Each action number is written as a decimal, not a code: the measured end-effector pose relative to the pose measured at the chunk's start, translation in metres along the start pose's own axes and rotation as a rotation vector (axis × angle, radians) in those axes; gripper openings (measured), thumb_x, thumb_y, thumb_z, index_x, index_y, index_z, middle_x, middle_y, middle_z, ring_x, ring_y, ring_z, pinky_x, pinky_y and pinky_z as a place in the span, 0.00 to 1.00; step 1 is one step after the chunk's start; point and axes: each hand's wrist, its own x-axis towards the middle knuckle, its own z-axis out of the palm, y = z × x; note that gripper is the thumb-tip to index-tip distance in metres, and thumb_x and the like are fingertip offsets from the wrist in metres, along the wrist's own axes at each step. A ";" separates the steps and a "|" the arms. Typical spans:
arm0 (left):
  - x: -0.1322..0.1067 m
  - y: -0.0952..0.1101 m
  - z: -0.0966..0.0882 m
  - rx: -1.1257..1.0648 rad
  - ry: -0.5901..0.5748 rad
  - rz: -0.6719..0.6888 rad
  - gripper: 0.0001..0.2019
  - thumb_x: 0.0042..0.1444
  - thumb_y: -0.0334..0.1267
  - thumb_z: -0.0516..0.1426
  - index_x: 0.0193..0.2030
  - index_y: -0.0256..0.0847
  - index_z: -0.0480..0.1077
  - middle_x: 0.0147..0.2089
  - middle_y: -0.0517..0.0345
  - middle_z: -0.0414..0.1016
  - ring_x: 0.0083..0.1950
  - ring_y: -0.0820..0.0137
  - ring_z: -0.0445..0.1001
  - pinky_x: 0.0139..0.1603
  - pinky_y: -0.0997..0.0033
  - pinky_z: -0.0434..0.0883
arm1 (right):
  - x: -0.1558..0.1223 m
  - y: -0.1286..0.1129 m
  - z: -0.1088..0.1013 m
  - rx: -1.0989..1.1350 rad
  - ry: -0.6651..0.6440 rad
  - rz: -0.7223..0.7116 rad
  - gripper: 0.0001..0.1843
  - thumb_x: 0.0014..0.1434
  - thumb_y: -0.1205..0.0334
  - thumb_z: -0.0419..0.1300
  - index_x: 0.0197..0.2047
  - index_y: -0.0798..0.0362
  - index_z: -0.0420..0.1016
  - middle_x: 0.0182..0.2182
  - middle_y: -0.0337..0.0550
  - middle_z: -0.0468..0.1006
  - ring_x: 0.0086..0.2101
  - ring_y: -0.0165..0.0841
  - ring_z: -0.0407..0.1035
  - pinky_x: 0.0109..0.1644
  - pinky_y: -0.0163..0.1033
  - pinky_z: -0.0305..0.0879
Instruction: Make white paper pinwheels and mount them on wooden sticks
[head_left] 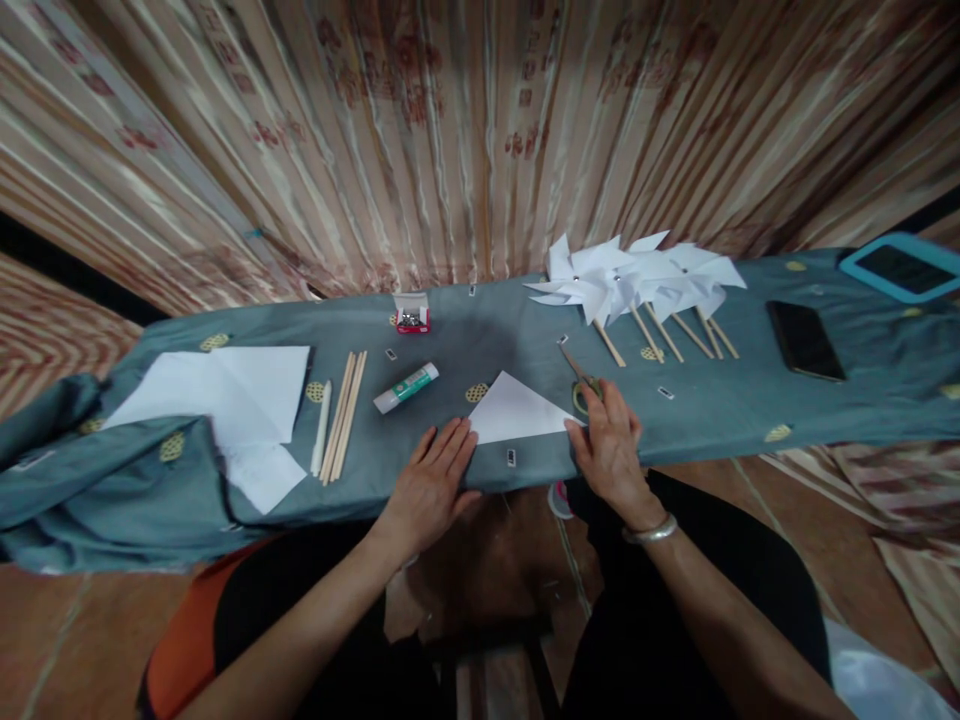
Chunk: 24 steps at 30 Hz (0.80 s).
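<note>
A white sheet of paper folded into a triangle (517, 412) lies in front of me on the cloth-covered table, its peak pointing away. My left hand (429, 482) rests flat with its fingertips at the triangle's left corner. At the right corner is the thumb of my right hand (611, 445), apart from the fingers. Those fingers reach over the handles of a pair of scissors (579, 378), partly hiding them; a firm grip on them does not show. Beyond my left hand lies a glue stick (406, 388) with a green label.
Several finished paper pinwheels (637, 280) on wooden sticks lie at the back right, near a phone (805, 340) and a blue-framed tablet (909, 266). Leftward are wooden sticks (345, 418), a white pen (322, 430) and paper sheets (262, 385). A small red box (412, 318) of pins stands behind.
</note>
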 end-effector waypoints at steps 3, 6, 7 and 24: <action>-0.015 -0.006 -0.003 0.025 0.014 -0.040 0.31 0.64 0.45 0.54 0.69 0.30 0.55 0.71 0.37 0.59 0.72 0.55 0.57 0.69 0.49 0.60 | 0.000 0.000 0.000 0.010 -0.020 0.012 0.28 0.69 0.53 0.46 0.67 0.58 0.58 0.66 0.67 0.59 0.67 0.51 0.52 0.63 0.60 0.55; -0.024 -0.008 -0.005 0.035 0.027 -0.047 0.31 0.63 0.43 0.54 0.69 0.30 0.55 0.70 0.36 0.59 0.72 0.55 0.58 0.69 0.49 0.62 | 0.001 0.001 -0.001 0.022 -0.033 0.021 0.27 0.69 0.55 0.46 0.66 0.60 0.59 0.66 0.67 0.58 0.67 0.51 0.51 0.63 0.60 0.55; -0.026 -0.008 -0.005 0.037 0.029 -0.046 0.31 0.63 0.43 0.55 0.69 0.30 0.56 0.70 0.36 0.59 0.72 0.54 0.58 0.68 0.48 0.62 | 0.001 0.001 -0.002 0.028 -0.033 0.022 0.27 0.69 0.56 0.45 0.66 0.60 0.59 0.66 0.67 0.58 0.67 0.51 0.51 0.64 0.60 0.55; -0.030 -0.014 -0.008 0.026 0.138 -0.031 0.24 0.66 0.44 0.52 0.63 0.32 0.64 0.67 0.39 0.66 0.67 0.54 0.66 0.64 0.50 0.68 | 0.019 -0.012 -0.004 0.154 -0.082 -0.061 0.22 0.67 0.51 0.51 0.55 0.55 0.74 0.62 0.61 0.67 0.63 0.50 0.59 0.63 0.59 0.56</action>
